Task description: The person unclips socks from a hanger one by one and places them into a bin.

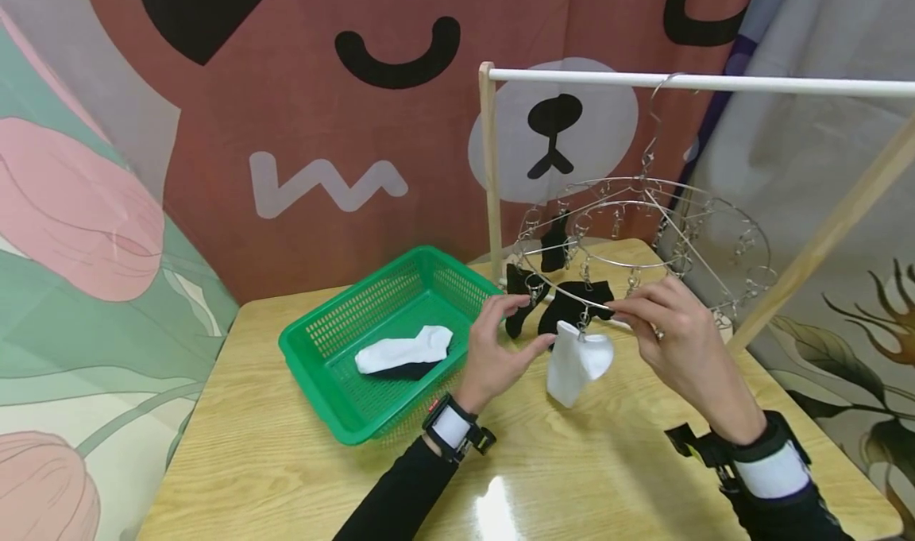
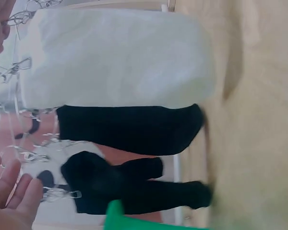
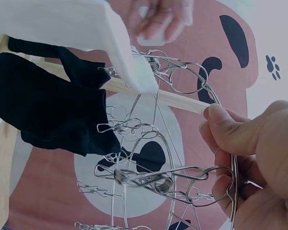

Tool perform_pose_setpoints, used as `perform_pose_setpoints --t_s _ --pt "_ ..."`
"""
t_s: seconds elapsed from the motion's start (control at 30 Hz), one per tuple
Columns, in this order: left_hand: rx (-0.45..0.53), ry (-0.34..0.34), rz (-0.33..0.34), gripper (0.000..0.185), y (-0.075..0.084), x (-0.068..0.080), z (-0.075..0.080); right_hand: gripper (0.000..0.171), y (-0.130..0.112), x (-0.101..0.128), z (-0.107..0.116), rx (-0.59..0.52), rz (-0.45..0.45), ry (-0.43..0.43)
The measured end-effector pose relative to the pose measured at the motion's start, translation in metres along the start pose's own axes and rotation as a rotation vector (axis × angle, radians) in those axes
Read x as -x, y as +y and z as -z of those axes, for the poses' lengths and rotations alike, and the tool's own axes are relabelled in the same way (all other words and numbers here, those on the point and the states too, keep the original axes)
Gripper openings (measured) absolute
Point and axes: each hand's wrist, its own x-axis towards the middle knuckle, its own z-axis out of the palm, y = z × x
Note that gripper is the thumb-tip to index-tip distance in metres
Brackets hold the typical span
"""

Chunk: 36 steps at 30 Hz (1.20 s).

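Worktop (image 1: 300, 454): pale wood, glossy, carrying everything below.

Left hand (image 1: 493, 350): hovering just beside the hanging white sock, fingers loosely spread and relaxed, gripping nothing; fingertips (image 2: 19, 191) showing at the lower edge of the left wrist view, clear of the cloth.

Right hand (image 1: 675, 330): pinching the wire rim of the sock hanger, thumb and fingers (image 3: 225, 129) curling round the ring near a clip.

White sock (image 1: 575, 362): hanging from a clip at the near edge of the hanger, between the two hands, toe dangling just above the worktop; appearing already pegged, though the clip's bite itself is too small to confirm.

Black socks (image 1: 572, 303): hanging from neighbouring clips behind the white one, at least three pieces counting the one farther back; seeming finished.

Sock hanger (image 1: 715, 231): round wire frame with many clips, most of them standing empty, hooking over the rail.

Green basket (image 1: 336, 318): lying left of the hands, holding one more white sock (image 1: 403, 349) resting on something dark, possibly another black sock; these awaiting pegging.

Progress, judging by the layout: roughly half done, several socks up, at least one or two remaining in the basket.

Wooden rail (image 1: 700, 83): white bar on pale uprights, standing at the worktop's far side.

Backdrop (image 1: 300, 128): cartoon bear cloth hanging behind.
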Motion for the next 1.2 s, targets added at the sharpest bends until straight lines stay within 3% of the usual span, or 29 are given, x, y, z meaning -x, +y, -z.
perform_pose_setpoints --t_s 0.2,0.4,0.73,0.93,1.2 --pt "0.137 -0.174 0.235 0.086 -0.006 0.01 -0.009 0.029 0.001 0.001 0.001 0.019 0.006 -0.003" --pt "0.193 -0.277 0.368 0.093 -0.007 0.013 -0.021 0.03 0.002 0.0 0.002 0.02 0.01 -0.001" --pt "0.266 -0.356 0.459 0.085 -0.01 0.011 -0.043 0.032 0.002 0.0 0.003 0.004 0.013 -0.011" --pt "0.352 -0.393 0.491 0.062 -0.011 0.009 -0.054 0.033 0.002 0.0 0.004 0.014 0.013 -0.01" --pt "0.388 -0.362 0.528 0.03 -0.011 0.016 -0.057 0.032 0.003 0.001 0.003 0.0 0.006 0.008"
